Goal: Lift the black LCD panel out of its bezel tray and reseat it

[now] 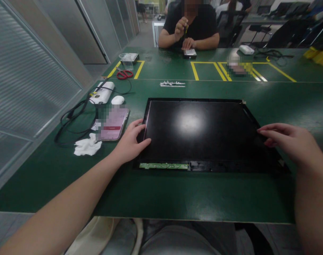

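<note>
Black display panel (209, 138) is lying flat on green table (177, 198), near side, circuit strip (163, 165) showing at near left. Left hand (132, 140) is resting at panel's left edge, thumb and fingers spread, clamping nothing. Right hand (286, 138) is pinching at right edge, fingertips nearly meeting; cannot tell whether they are holding anything. Careful handling calls for pressing lightly at left, working evenly along right edge, sparing screen.

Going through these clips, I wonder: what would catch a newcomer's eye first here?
Probably the large black panel lying mid-table, with a bright glare on its face and the left hand and right hand at its opposite side edges. Next, the green circuit strip along its near edge, then the red-handled scissors farther back on the left.
</note>
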